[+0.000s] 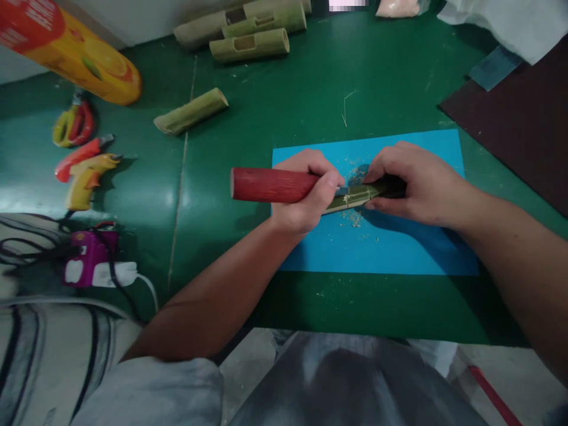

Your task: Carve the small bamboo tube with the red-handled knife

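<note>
My left hand (pixel 306 192) is closed around a red-handled chisel (pixel 270 184), its short metal blade meeting a green bamboo piece (pixel 357 195). That bamboo lies over a bright blue sheet (pixel 319 254), tilted slightly up toward the right. Thumb and fingers of my right hand (pixel 410 180) grip its right end, which is partly hidden under the palm. Pale shavings (pixel 355 220) are scattered on the sheet around the blade. My left hand covers part of the bamboo's left side.
Cut bamboo tubes (pixel 249 46) with notches lie at the back, and a single bamboo tube (pixel 191 112) sits nearer. At left are an orange bottle (pixel 102 65), scissors (pixel 73 124), a yellow glue gun (pixel 86 177) and a purple box with cables (pixel 91 254). A dark board (pixel 519 118) lies right.
</note>
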A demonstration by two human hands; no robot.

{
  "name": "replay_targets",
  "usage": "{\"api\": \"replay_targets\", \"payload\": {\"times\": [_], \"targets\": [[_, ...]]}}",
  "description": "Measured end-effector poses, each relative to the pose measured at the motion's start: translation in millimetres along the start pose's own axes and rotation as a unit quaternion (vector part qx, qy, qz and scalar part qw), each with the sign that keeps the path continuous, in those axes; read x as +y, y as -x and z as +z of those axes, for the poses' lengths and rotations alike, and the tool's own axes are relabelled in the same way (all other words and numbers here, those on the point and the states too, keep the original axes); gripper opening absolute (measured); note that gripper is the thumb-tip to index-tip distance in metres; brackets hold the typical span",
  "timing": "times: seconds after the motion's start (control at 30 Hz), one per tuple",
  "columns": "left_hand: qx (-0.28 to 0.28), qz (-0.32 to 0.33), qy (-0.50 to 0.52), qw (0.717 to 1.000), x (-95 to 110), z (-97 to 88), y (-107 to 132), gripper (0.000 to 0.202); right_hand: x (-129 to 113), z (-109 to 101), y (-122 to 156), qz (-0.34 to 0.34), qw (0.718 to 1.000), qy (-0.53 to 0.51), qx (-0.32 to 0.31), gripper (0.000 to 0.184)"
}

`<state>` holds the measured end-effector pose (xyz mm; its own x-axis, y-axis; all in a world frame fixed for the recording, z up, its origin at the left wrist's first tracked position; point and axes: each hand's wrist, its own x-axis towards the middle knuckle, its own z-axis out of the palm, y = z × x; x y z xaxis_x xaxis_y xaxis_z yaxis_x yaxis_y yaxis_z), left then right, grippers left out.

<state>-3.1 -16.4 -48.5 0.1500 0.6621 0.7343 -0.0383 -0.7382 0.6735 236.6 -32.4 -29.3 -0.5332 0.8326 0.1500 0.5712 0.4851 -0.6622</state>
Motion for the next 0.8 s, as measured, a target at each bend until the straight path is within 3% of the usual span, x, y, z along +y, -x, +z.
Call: {"api": "replay_targets", "payload": {"times": [0.13, 0.53, 0.8], "targets": [[0.031, -0.011, 0.001, 0.999, -2.7, -0.2, 2.9, 0.034, -0.4, 1.7, 0.3, 0.000, 1.000, 0.000, 0.012, 0.020], [-0.020, -0.001, 0.007, 1.000, 0.0, 0.2, -0.5, 0.030, 2.8, 0.8, -0.4, -0.011, 1.000, 0.004, 0.004, 0.025], [0.015, -0.013, 0.005, 1.000, 0.6, 0.6, 1.1, 0.034, 0.6, 0.2, -0.7, -0.001, 1.000, 0.000, -0.001, 0.024]]}}
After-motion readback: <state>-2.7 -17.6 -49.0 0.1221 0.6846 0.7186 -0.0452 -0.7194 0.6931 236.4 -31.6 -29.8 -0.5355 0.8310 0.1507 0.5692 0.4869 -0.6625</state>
